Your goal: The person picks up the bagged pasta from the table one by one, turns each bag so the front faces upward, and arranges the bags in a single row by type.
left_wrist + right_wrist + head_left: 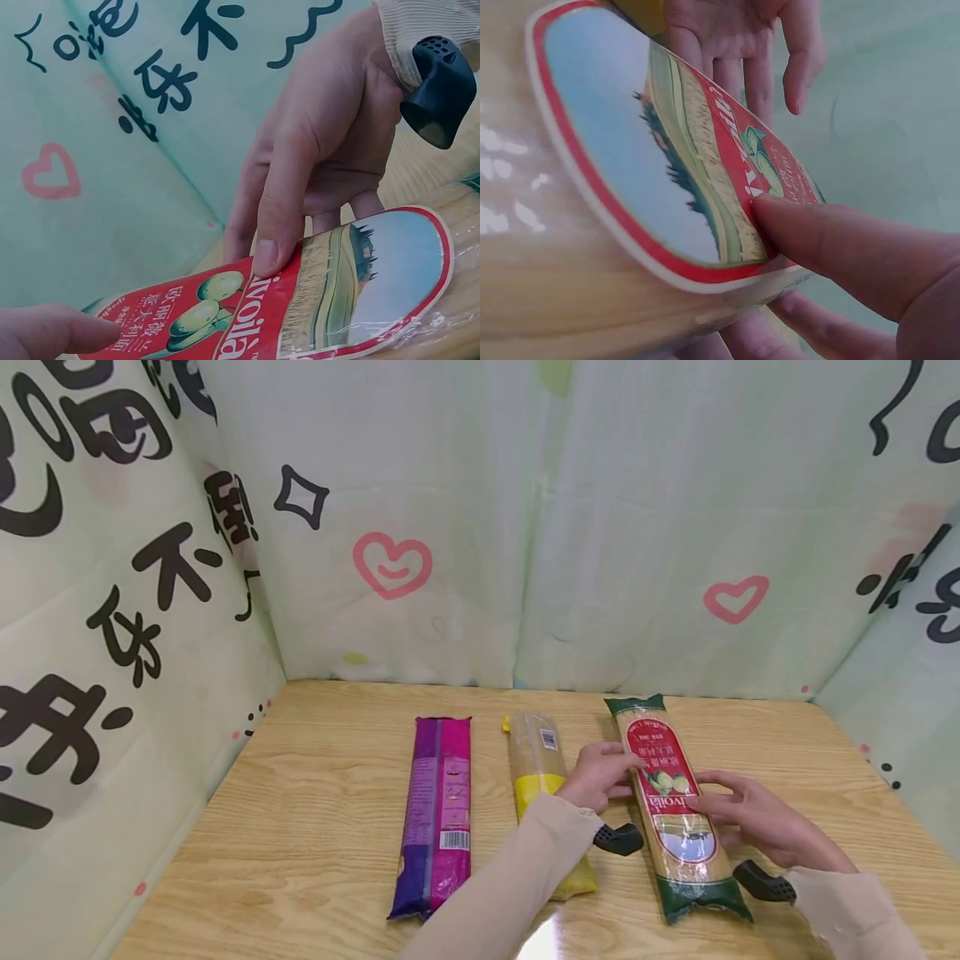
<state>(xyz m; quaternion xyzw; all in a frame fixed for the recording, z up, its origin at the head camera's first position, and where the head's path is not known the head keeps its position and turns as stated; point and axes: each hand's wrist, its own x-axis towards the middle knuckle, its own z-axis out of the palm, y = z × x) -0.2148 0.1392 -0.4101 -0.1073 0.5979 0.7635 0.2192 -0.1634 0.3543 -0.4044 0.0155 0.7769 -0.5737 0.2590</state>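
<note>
Item one, between your hands: the green-ended spaghetti pack (pixel 678 806), flat on the wooden table (pixel 315 793). Your right hand (pixel 757 822) grips its right edge, thumb on the red label, fingers curled beneath; your left hand (pixel 600 774) steadies the opposite edge with fingers curled around it. Left of your left hand: yellow pasta pack (pixel 538 772), then purple pack (pixel 438 810), parallel, untouched.
</note>
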